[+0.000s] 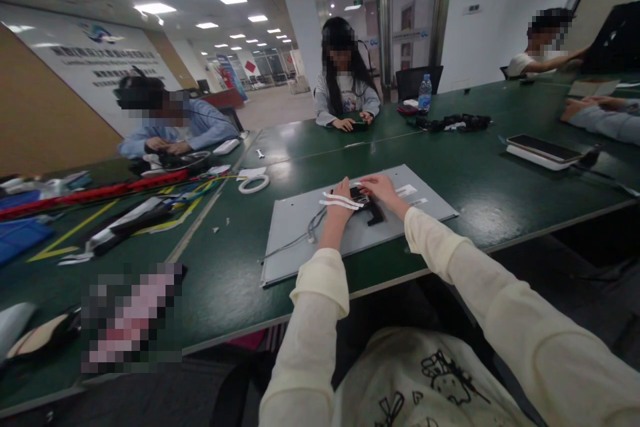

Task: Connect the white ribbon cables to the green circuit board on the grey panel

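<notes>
A grey metal panel [300, 240] lies flat on the green table [475, 180] in front of me. A small black part [373, 210] sits on the panel with grey cables [305, 233] running off to the left. My left hand [341, 197] rests on the panel beside the black part, with white tape strips [337, 201] stuck across its back. My right hand [379, 188] is bent over the black part, fingertips pinched at a white strip near it. Both cream sleeves reach in from below.
A white tape roll [253, 183] lies left of the panel. Red and black parts with coloured wires [150, 197] clutter the left. A phone on a white box [543, 149], black items [457, 122] and a water bottle [424, 93] stand further back. Other people sit around the table.
</notes>
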Action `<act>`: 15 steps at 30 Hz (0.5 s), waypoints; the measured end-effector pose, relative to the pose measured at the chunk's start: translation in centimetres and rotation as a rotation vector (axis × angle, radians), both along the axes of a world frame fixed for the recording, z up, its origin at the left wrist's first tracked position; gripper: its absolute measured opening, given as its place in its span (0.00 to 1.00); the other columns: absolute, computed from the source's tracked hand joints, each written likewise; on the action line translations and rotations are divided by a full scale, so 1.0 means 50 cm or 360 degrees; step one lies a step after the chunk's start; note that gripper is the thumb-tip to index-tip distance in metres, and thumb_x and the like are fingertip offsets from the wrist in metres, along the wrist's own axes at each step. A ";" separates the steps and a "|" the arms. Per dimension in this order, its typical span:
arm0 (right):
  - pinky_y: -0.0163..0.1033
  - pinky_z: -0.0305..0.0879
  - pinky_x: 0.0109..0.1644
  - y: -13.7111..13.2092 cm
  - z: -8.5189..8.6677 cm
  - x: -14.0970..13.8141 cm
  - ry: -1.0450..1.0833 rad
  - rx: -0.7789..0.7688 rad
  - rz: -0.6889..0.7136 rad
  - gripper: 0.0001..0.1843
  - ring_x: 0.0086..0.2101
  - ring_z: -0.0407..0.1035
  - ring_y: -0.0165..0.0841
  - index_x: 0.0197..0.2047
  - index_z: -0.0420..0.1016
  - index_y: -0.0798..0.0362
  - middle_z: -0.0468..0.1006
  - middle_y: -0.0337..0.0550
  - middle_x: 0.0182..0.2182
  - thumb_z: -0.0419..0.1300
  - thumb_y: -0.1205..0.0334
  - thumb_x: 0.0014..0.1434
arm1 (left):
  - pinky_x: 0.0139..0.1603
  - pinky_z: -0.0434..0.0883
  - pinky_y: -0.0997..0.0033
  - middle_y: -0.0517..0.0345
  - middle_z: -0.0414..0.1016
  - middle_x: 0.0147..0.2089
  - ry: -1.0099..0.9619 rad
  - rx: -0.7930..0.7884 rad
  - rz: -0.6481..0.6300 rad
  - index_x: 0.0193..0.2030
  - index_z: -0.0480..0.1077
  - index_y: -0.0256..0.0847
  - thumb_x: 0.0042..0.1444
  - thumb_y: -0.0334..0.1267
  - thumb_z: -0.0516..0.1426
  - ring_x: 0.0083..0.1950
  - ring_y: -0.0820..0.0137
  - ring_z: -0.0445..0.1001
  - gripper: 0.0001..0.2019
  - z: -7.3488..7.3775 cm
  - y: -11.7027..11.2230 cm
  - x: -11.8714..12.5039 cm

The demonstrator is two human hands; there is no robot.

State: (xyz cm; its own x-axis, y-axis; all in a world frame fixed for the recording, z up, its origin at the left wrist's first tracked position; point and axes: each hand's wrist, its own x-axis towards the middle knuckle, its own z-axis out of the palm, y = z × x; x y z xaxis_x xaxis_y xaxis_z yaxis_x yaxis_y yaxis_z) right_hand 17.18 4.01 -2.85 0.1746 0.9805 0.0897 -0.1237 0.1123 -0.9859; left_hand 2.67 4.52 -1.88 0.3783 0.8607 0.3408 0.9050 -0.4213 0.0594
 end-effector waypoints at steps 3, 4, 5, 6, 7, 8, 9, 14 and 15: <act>0.30 0.71 0.31 0.003 -0.004 0.001 -0.0031 -0.0017 -0.0023 0.03 0.26 0.74 0.28 0.32 0.77 0.57 0.80 0.44 0.28 0.61 0.70 0.53 | 0.63 0.61 0.57 0.40 0.65 0.64 0.0003 0.0014 0.0011 0.67 0.55 0.36 0.58 0.29 0.49 0.65 0.61 0.64 0.28 0.000 -0.003 0.000; 0.30 0.71 0.31 0.004 -0.006 0.001 -0.0047 -0.0027 -0.0035 0.02 0.26 0.74 0.28 0.32 0.77 0.57 0.80 0.44 0.27 0.62 0.71 0.53 | 0.64 0.61 0.56 0.41 0.65 0.64 0.0015 0.0011 0.0001 0.66 0.56 0.36 0.58 0.29 0.49 0.65 0.61 0.64 0.28 -0.001 -0.002 0.000; 0.30 0.71 0.30 0.006 -0.008 0.001 -0.0063 -0.0037 -0.0046 0.02 0.26 0.75 0.28 0.31 0.76 0.57 0.80 0.43 0.27 0.62 0.71 0.53 | 0.64 0.61 0.56 0.41 0.66 0.64 0.0031 0.0004 -0.0014 0.66 0.57 0.36 0.58 0.29 0.49 0.65 0.61 0.64 0.27 -0.002 -0.002 0.000; 0.30 0.70 0.30 0.008 -0.009 0.001 -0.0078 -0.0050 -0.0054 0.02 0.26 0.75 0.28 0.30 0.76 0.57 0.80 0.43 0.26 0.62 0.71 0.52 | 0.64 0.60 0.55 0.42 0.67 0.63 0.0048 -0.0009 -0.0037 0.64 0.59 0.37 0.58 0.30 0.50 0.65 0.61 0.64 0.26 -0.003 -0.001 -0.001; 0.29 0.70 0.29 0.010 -0.010 0.001 -0.0089 -0.0059 -0.0059 0.03 0.26 0.75 0.28 0.30 0.76 0.57 0.79 0.43 0.26 0.62 0.72 0.52 | 0.64 0.60 0.53 0.42 0.68 0.62 0.0064 -0.0024 -0.0062 0.63 0.62 0.38 0.58 0.30 0.50 0.65 0.60 0.64 0.24 -0.005 0.001 -0.001; 0.29 0.70 0.29 0.011 -0.011 0.001 -0.0094 -0.0062 -0.0059 0.03 0.26 0.75 0.28 0.30 0.76 0.57 0.79 0.43 0.25 0.61 0.73 0.52 | 0.64 0.60 0.52 0.43 0.70 0.61 0.0077 -0.0040 -0.0086 0.61 0.64 0.39 0.59 0.31 0.50 0.64 0.58 0.65 0.22 -0.006 0.003 -0.001; 0.29 0.69 0.29 0.011 -0.011 0.002 -0.0096 -0.0061 -0.0055 0.04 0.26 0.74 0.28 0.30 0.76 0.57 0.79 0.43 0.25 0.61 0.73 0.53 | 0.63 0.60 0.50 0.44 0.71 0.59 0.0088 -0.0054 -0.0109 0.59 0.66 0.39 0.59 0.32 0.50 0.63 0.57 0.66 0.20 -0.008 0.005 -0.001; 0.29 0.69 0.29 0.010 -0.011 0.004 -0.0102 0.0000 -0.0031 0.05 0.25 0.74 0.27 0.32 0.76 0.58 0.79 0.43 0.26 0.60 0.74 0.54 | 0.62 0.61 0.48 0.42 0.71 0.59 0.0062 -0.0017 -0.0120 0.58 0.66 0.38 0.59 0.34 0.52 0.61 0.55 0.68 0.20 -0.015 0.013 -0.002; 0.29 0.69 0.29 0.010 -0.011 0.005 -0.0112 0.0011 -0.0030 0.05 0.25 0.74 0.27 0.33 0.76 0.58 0.79 0.44 0.27 0.59 0.73 0.54 | 0.63 0.60 0.49 0.41 0.70 0.61 0.0049 -0.0005 -0.0108 0.60 0.64 0.38 0.59 0.34 0.52 0.62 0.56 0.67 0.21 -0.016 0.013 -0.002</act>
State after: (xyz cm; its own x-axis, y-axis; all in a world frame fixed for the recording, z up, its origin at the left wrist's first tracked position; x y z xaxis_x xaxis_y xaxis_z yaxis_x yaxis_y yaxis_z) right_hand 17.44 4.51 -3.42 0.1862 0.9764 0.1090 -0.0517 0.1205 -0.9914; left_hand 2.57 5.15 -2.67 0.4461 0.8337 0.3255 0.8758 -0.4816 0.0332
